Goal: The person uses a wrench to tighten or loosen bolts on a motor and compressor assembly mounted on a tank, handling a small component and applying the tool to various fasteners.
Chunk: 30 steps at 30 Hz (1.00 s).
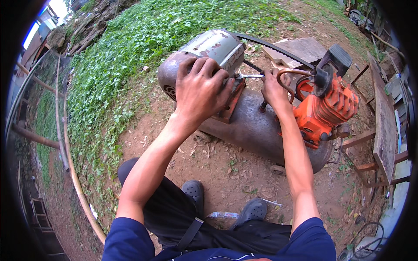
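Note:
My left hand (200, 91) grips the end of the grey, rust-spotted motor (215, 43), its fingers curled over the housing. My right hand (273, 89) is closed on the handle end of a silver wrench (250, 76), whose other end sits at the motor's mounting bracket (230, 105). The motor rests on a rusty air tank (244, 139). Beside my right hand are a bent copper pipe (292, 71) and the orange compressor pump (331, 104). A black belt (274, 48) runs from behind the motor toward the pump.
Wooden boards (294, 50) lie behind the compressor; a leaning plank (382, 122) on a frame is at the right. Bamboo poles (74, 174) run along the left by grass. A plastic bottle (222, 215) and a thin metal tool (272, 201) lie on the dirt by my feet.

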Tool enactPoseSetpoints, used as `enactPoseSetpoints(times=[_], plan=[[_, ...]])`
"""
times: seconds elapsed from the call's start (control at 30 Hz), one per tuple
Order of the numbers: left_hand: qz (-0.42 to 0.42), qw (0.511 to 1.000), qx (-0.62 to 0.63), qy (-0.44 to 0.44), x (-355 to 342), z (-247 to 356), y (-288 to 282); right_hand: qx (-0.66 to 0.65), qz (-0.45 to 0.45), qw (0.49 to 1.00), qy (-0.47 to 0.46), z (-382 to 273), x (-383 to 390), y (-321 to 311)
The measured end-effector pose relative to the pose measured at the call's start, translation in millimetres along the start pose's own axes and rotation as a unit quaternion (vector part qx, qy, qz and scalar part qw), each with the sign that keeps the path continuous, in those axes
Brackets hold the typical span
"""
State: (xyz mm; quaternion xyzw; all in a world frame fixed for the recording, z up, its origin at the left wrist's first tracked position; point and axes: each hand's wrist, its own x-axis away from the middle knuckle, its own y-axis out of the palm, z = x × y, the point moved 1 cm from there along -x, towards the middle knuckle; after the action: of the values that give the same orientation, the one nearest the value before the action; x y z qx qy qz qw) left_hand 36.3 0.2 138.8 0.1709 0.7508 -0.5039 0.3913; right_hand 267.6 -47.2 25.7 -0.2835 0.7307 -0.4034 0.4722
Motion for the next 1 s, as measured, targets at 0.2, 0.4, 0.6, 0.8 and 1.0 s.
enactPoseSetpoints(times=[0.2, 0.4, 0.6, 0.8, 1.0], plan=[[0.003, 1.0, 0.001, 0.003, 1.5, -0.7, 1.4, 0.036, 0.038, 0.998, 0.037, -6.0, 5.5, -13.4], [0.003, 1.0, -0.001, -0.001, 0.7, -0.4, -0.3, -0.061, -0.08, 0.991, 0.093, -45.4, 27.8, -47.5], [0.002, 1.0, 0.003, -0.003, -0.1, 0.2, -0.6, -0.072, -0.083, 0.992, 0.069, -74.5, 41.3, -54.9], [-0.006, 1.0, 0.004, -0.006, -0.1, 0.3, -2.0, -0.061, -0.075, 0.993, 0.069, -81.7, 44.7, -47.7], [-0.02, 1.0, 0.008, -0.015, -0.5, 1.2, -4.8, -0.061, -0.099, 0.991, 0.062, -85.2, 48.3, -43.4]])
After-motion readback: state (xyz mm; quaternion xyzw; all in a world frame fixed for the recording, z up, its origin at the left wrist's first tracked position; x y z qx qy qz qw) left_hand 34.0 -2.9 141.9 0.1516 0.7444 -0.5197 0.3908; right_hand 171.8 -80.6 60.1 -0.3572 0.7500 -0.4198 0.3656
